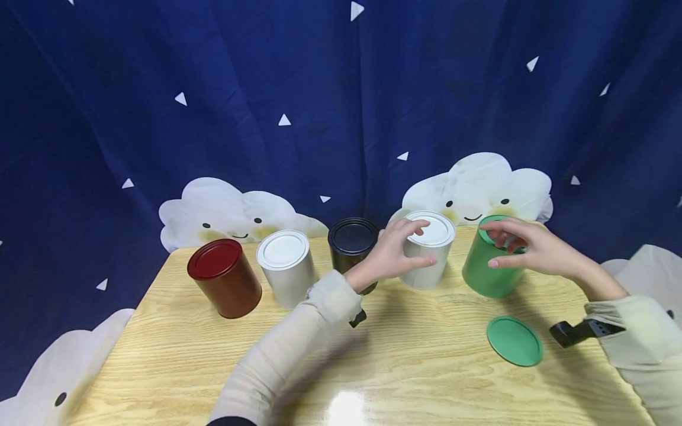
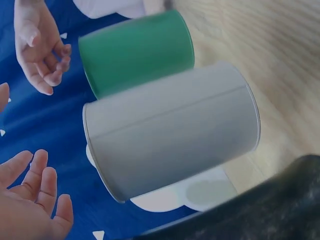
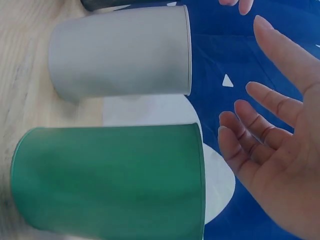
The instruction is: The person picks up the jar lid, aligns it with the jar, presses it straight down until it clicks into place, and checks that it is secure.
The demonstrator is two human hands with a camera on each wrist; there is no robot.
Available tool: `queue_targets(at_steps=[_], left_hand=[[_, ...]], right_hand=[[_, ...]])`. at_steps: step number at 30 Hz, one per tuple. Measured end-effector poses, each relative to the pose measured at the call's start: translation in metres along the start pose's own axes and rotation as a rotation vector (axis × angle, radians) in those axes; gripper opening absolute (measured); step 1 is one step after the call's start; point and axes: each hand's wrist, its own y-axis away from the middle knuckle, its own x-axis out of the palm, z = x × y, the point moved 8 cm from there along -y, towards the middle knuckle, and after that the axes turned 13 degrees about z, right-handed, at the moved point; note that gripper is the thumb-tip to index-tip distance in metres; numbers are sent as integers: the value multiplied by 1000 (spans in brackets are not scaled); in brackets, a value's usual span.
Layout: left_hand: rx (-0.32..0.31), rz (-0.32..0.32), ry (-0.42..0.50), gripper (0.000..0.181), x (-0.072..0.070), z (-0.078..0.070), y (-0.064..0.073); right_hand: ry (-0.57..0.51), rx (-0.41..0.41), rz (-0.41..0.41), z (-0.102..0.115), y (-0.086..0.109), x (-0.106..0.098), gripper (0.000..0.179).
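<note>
My left hand [image 1: 391, 248] hovers by the white can [image 1: 426, 269] right of centre, thumb and fingers apart and nothing between them. In the left wrist view that can looks grey, and the hand stands off from its end. My right hand [image 1: 524, 245] is over the upper part of the green can [image 1: 490, 275], fingers loosely bent and holding nothing. It hides part of that can's top. The right wrist view shows a gap between the fingers [image 3: 270, 135] and the green can's top edge. A round green lid [image 1: 514, 341] lies flat on the table in front of the green can.
Further left on the wooden table [image 1: 176, 367] stand a dark red can [image 1: 229, 290], another white can [image 1: 290, 278] and a black can [image 1: 351, 239], partly behind my left arm. A dark blue curtain [image 1: 293, 71] with clouds and triangles hangs behind.
</note>
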Motion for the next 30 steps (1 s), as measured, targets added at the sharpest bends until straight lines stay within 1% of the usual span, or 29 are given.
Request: queue_targets(at_steps=[5, 8, 13, 17, 20, 24, 27, 30], left_hand=[[79, -16, 30, 59, 5, -9, 3], [97, -14, 47, 61, 11, -14, 4], [95, 12, 61, 64, 26, -20, 7], [81, 64, 77, 67, 42, -23, 9], [70, 98, 72, 68, 53, -25, 10], [68, 115, 59, 70, 63, -28, 11], [71, 123, 75, 70, 69, -30, 10], [69, 150, 60, 72, 76, -33, 8]], right_hand=[[10, -23, 20, -1, 13, 0, 57], [6, -25, 25, -1, 22, 1, 57], [-9, -37, 25, -4, 36, 4, 57], [-42, -42, 24, -8, 48, 8, 55], [-68, -45, 25, -11, 58, 12, 53], [-99, -56, 28, -14, 69, 19, 55], [-121, -56, 36, -19, 75, 24, 55], [-132, -50, 58, -26, 81, 30, 56]])
